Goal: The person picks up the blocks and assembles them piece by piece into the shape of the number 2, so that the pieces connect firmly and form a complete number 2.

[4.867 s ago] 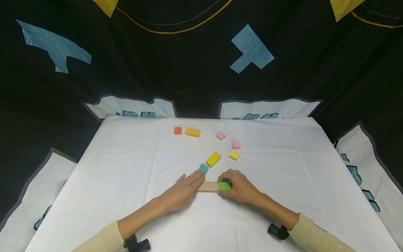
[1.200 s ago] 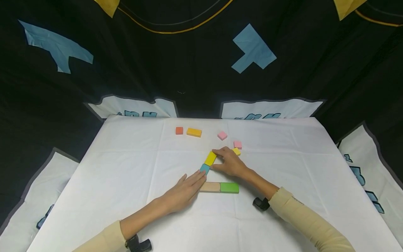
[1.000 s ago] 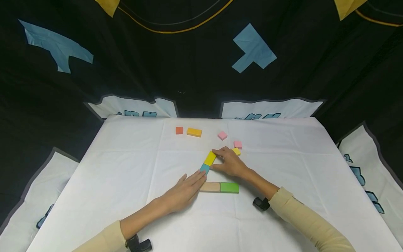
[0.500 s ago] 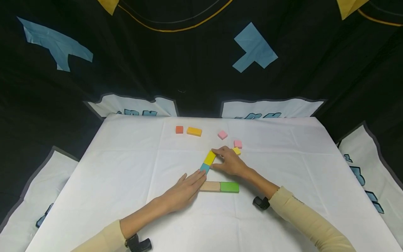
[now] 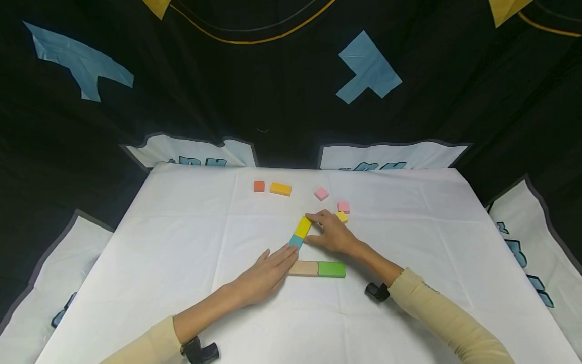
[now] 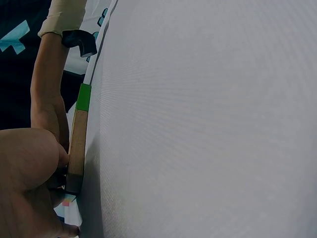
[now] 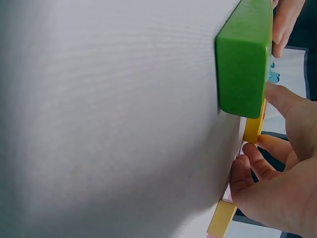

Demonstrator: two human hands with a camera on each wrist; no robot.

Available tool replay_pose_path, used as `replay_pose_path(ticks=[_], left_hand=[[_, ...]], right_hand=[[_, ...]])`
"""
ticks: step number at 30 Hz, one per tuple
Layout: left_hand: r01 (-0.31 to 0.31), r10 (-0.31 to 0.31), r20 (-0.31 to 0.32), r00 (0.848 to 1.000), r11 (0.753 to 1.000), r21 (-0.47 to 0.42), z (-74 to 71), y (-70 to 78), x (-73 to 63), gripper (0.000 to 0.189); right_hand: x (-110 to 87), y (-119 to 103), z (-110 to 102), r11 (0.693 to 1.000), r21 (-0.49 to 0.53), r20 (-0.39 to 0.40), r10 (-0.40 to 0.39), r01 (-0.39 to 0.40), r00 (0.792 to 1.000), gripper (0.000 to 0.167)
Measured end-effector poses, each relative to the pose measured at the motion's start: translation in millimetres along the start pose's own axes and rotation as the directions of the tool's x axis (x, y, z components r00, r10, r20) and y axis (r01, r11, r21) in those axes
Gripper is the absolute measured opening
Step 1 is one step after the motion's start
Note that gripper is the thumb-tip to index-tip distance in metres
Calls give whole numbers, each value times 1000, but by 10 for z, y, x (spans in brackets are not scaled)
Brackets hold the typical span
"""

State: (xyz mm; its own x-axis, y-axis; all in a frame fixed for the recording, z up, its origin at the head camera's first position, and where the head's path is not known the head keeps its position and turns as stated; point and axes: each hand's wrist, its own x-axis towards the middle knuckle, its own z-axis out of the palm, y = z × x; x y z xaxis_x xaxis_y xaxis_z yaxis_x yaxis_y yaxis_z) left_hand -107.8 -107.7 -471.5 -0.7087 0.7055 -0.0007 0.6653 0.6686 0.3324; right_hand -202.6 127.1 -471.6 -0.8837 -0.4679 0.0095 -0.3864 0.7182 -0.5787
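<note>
Yellow block [image 5: 302,227] lies flat, just left of the right hand [image 5: 334,234], which pinches it.

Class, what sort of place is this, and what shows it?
Probably a makeshift recording booth: a white-topped table, dark cloth hung behind and beside it, and a small black camera worn at each wrist.

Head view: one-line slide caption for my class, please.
Right hand holds a yellow block end-to-end with a blue block, beside the left hand.

Backdrop [image 5: 282,101]: black, blue patches [image 5: 370,68], yellow line [image 5: 241,43]
Panels [image 5: 395,152]: white, blue marks [image 5: 393,166], perhaps lettering
Table [image 5: 159,263]: white, faintly creased
</note>
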Motion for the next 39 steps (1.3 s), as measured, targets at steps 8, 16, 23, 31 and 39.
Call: replay_pose_path(ticks=[8, 16, 23, 31, 39], left_hand=[[1, -1, 0, 1000, 1000, -7, 1, -1, 1, 49], [12, -11, 5, 1000, 1000, -18, 9, 6, -1, 49], [11, -11, 0, 1000, 1000, -11, 15, 10, 1, 49], [8, -8, -15, 1000, 1000, -7, 11, 10, -4, 48], [3, -3, -24, 1000, 1000, -8, 5, 12, -4, 48]], right_hand=[[4, 12, -32, 998, 41, -33, 53, -52, 998, 64], [-60, 87, -147, 988, 142, -149, 87, -66, 985, 52], [-167, 240, -251, 981, 171, -236, 127, -88, 963, 46], [-286, 383, -303, 968, 206, -252, 192, -142, 948, 43], [-320, 499, -303, 963, 193, -244, 232, -187, 942, 41]])
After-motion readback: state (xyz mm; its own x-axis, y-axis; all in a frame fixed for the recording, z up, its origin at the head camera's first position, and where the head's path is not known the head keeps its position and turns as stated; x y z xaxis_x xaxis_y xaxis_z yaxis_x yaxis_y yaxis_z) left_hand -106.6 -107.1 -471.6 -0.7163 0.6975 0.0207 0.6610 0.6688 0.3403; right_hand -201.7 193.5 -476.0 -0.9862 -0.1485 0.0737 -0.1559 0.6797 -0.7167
